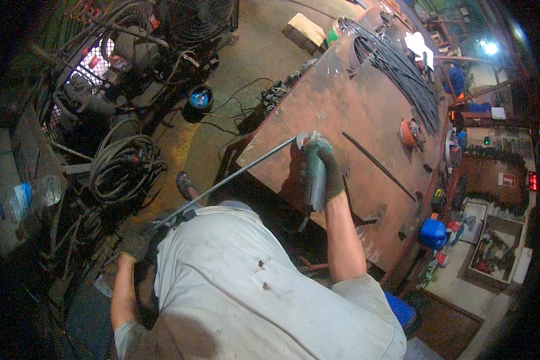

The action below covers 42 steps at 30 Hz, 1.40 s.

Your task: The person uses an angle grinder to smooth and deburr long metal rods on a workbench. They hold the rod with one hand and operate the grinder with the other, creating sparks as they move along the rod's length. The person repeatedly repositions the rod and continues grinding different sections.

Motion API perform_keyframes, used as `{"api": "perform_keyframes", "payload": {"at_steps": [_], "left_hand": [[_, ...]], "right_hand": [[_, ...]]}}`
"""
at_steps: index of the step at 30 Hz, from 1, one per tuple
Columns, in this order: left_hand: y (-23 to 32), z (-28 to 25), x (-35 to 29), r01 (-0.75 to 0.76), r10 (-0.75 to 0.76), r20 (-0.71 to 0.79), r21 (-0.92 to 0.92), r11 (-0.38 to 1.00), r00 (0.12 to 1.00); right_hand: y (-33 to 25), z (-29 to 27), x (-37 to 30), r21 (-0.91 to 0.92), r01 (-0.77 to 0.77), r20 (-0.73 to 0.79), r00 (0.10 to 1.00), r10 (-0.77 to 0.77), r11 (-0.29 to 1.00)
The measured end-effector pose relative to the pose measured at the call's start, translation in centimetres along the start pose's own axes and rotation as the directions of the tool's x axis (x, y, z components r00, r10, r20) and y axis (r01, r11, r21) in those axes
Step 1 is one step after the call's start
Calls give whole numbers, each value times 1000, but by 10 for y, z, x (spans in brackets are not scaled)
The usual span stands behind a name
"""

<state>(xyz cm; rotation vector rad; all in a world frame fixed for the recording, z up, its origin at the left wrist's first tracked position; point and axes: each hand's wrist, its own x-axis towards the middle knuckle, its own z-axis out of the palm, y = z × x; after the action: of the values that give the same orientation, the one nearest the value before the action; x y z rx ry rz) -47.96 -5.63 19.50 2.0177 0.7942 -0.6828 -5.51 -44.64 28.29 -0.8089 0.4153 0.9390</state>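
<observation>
My left hand [137,242], in a dark glove, is closed around a long ribbed steel bar [234,170] at its lower left part. The bar slants across in front of my body, up to the edge area of a rusty metal table [360,114]. In my dark-gloved right hand [334,177] is a green and grey angle grinder [315,171], its body pointing away from me. The grinder's disc [302,139] sits at the far end of the bar; whether they touch, I cannot tell. My fingers are partly hidden on both hands.
A thin dark rod [378,165] and an orange-red round tool [410,134] lie on the table. Bundled dark rods [402,78] rest along its far right side. On the left are coiled cables [123,159], a black bucket [200,97] and machinery. A blue container [433,234] stands at right.
</observation>
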Motion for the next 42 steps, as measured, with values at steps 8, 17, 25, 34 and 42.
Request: {"api": "perform_keyframes", "payload": {"at_steps": [8,17,25,34,42], "left_hand": [[13,0,-6,-10,23,-90,138,990,996],[45,-7,-19,37,-32,-141,31,999,989],[43,-6,-16,-59,76,-200,90,994,977],[58,-7,-22,-21,37,-220,72,997,975],[76,-16,-25,27,-30,-156,-27,999,987]], "right_hand": [[-4,-6,4,3,-27,46,999,27,1000],[-3,-17,2,-41,8,-43,999,-10,999],[-7,-6,-1,-69,-1,-25,1000,-1,998],[-8,-6,-2,-125,8,-85,996,-19,992],[-3,-6,9,-83,69,-38,997,-73,994]]}}
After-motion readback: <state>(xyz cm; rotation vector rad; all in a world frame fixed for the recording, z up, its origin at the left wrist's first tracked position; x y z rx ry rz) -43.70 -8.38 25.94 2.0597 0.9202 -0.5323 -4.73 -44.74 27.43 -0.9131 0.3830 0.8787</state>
